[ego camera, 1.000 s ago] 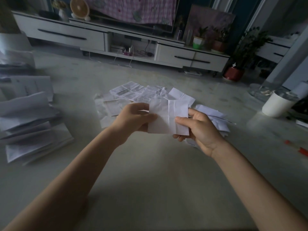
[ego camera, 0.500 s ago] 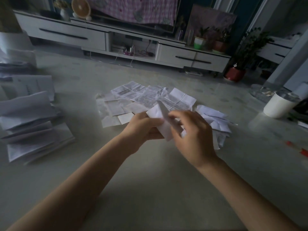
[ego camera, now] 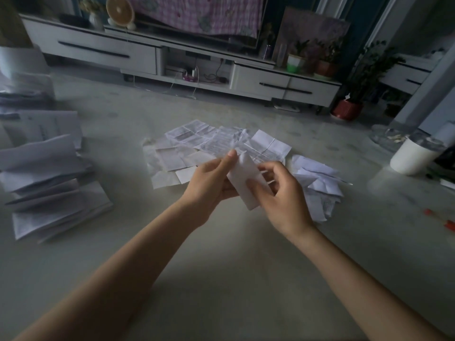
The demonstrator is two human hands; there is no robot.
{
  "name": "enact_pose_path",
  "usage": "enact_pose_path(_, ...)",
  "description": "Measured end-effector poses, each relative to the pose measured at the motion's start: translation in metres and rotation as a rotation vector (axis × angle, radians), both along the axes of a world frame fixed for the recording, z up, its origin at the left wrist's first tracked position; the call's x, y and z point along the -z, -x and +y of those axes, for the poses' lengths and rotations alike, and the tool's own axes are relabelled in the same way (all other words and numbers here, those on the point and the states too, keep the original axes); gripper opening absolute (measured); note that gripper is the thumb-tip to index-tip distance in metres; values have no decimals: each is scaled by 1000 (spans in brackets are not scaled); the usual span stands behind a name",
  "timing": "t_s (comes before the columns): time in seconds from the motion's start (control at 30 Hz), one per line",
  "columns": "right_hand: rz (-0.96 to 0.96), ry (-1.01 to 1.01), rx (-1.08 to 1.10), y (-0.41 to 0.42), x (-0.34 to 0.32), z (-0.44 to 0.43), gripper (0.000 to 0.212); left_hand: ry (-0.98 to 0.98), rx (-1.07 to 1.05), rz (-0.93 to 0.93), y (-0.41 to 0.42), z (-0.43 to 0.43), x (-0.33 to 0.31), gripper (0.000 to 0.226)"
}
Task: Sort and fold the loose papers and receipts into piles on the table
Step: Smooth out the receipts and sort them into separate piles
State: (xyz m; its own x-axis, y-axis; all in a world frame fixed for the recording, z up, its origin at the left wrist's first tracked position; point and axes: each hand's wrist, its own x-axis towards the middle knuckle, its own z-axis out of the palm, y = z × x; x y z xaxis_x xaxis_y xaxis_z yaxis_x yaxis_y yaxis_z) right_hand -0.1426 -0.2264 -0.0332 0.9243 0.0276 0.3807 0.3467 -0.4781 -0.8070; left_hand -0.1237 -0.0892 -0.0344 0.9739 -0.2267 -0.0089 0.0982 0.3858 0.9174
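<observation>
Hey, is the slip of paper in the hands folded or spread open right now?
Folded. The white slip shows as a narrow strip with a creased long edge, pinched between the left hand and the right hand.

The white slip [ego camera: 242, 179], held open and flat a second ago in front of the spread of receipts [ego camera: 216, 143], is now folded into a narrow slanting strip. The right grip [ego camera: 283, 193] has rolled over onto it, knuckles up; the left grip [ego camera: 209, 180] has lifted its thumb to the top end.
</observation>
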Motion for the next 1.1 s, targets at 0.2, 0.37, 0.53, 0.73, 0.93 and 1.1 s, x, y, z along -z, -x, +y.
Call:
enact_pose_path(0.2,240,-109,-72,0,-9,-7,14,-642,-192,-426,1,-2,0,20)
enact_pose_path(0.37,277,-122,-33,0,-16,-14,14,-475,-248,-397,-1,3,1,19)
enact_pose_path(0.53,229,-189,85,0,-11,-28,35,-497,-33,-303,0,2,1,16)
enact_pose_path(0.73,369,-201,-7,21,-9,-55,16,-542,17,-261,2,-6,7,15)
enact_pose_path(0.93,270,-230,233,30,-9,-96,18,-616,117,-268,11,-13,9,16)
enact_pose_path(1.1,304,-71,434,30,3,-133,12,-649,25,-289,10,-12,13,26)
